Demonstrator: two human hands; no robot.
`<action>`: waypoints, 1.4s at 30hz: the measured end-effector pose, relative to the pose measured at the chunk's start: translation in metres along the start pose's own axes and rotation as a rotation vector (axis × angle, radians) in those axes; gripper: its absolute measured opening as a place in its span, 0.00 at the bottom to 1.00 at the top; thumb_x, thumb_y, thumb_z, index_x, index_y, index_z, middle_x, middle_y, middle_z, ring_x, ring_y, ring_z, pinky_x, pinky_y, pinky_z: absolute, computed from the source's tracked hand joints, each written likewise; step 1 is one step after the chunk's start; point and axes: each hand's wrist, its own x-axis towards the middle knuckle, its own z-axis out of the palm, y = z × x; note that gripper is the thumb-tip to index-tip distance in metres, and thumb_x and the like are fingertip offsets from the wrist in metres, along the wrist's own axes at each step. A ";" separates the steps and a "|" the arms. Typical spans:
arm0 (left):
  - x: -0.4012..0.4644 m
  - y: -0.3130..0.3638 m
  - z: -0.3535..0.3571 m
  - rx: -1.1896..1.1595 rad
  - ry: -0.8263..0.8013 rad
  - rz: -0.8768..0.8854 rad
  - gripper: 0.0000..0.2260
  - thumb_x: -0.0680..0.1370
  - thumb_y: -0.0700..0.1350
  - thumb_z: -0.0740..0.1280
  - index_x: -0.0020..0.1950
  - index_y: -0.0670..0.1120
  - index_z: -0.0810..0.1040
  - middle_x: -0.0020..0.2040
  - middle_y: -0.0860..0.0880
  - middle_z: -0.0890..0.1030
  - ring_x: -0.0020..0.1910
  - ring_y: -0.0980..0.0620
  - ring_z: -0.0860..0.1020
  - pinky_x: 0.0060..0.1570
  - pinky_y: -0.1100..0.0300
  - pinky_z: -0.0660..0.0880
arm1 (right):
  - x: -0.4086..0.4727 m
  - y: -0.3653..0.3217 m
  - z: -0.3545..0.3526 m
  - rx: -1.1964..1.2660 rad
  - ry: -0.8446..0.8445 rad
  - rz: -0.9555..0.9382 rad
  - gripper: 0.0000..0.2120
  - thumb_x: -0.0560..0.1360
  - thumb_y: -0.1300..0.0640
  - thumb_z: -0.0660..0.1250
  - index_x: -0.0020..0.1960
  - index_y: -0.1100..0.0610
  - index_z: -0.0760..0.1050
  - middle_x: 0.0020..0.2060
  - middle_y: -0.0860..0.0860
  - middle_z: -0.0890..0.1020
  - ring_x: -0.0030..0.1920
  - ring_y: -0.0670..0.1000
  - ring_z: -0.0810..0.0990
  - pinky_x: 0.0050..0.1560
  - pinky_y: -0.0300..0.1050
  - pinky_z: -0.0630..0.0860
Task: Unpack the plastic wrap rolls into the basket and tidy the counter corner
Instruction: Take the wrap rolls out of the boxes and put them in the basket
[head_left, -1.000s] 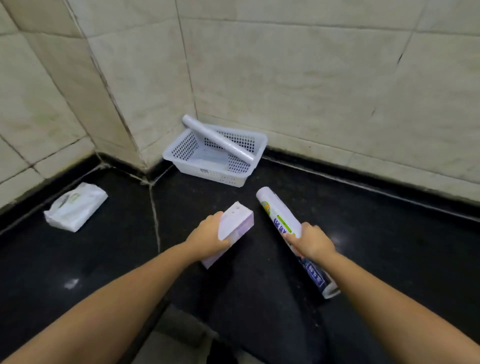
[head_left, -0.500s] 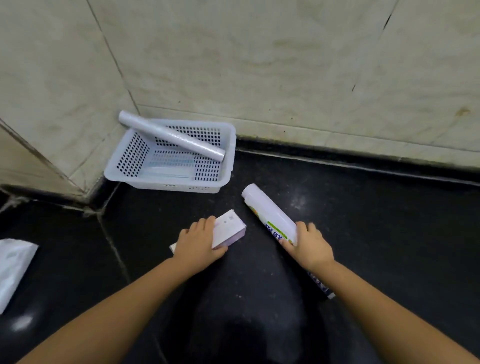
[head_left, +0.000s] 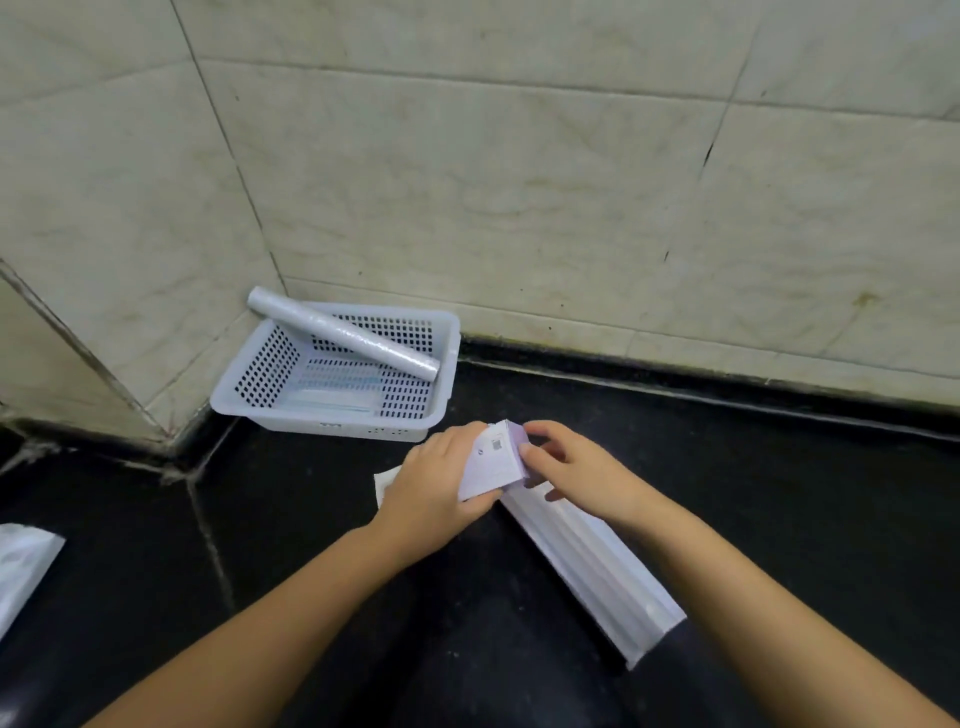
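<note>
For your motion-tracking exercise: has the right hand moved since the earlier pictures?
Yes. The right hand has left the wrapped roll and gone left, toward the basket, to the box.

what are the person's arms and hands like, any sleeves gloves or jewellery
Both forearms are bare as far as the frame shows: no sleeves in view. The left hand and right hand wear no gloves, and no rings, watch or bracelets show on the fingers or wrists. Fingernails look short and unpainted.

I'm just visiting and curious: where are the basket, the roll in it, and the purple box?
white basket (head_left: 228, 400): head view, front-left rim.
plastic wrap roll (head_left: 343, 335): head view, mid-length.
purple box (head_left: 493, 462): head view, top face.
</note>
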 end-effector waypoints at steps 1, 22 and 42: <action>0.000 0.003 -0.003 0.005 0.019 0.031 0.26 0.73 0.53 0.69 0.68 0.48 0.68 0.60 0.51 0.76 0.59 0.51 0.73 0.59 0.54 0.70 | -0.002 -0.005 -0.004 0.035 -0.021 0.001 0.20 0.77 0.47 0.60 0.68 0.49 0.66 0.53 0.49 0.81 0.48 0.46 0.82 0.46 0.44 0.81; 0.011 0.016 -0.042 -0.151 -0.100 0.066 0.28 0.73 0.53 0.70 0.69 0.59 0.60 0.66 0.59 0.69 0.64 0.61 0.67 0.65 0.57 0.67 | -0.010 -0.009 -0.047 0.455 0.041 -0.032 0.17 0.76 0.58 0.62 0.65 0.50 0.69 0.56 0.52 0.81 0.49 0.50 0.82 0.48 0.51 0.82; 0.009 0.031 -0.043 -0.192 -0.087 0.079 0.29 0.73 0.53 0.70 0.67 0.66 0.58 0.59 0.71 0.65 0.61 0.66 0.65 0.60 0.66 0.64 | -0.026 -0.045 -0.041 -0.429 0.570 -0.378 0.13 0.72 0.54 0.69 0.55 0.53 0.74 0.50 0.49 0.78 0.51 0.50 0.76 0.53 0.45 0.70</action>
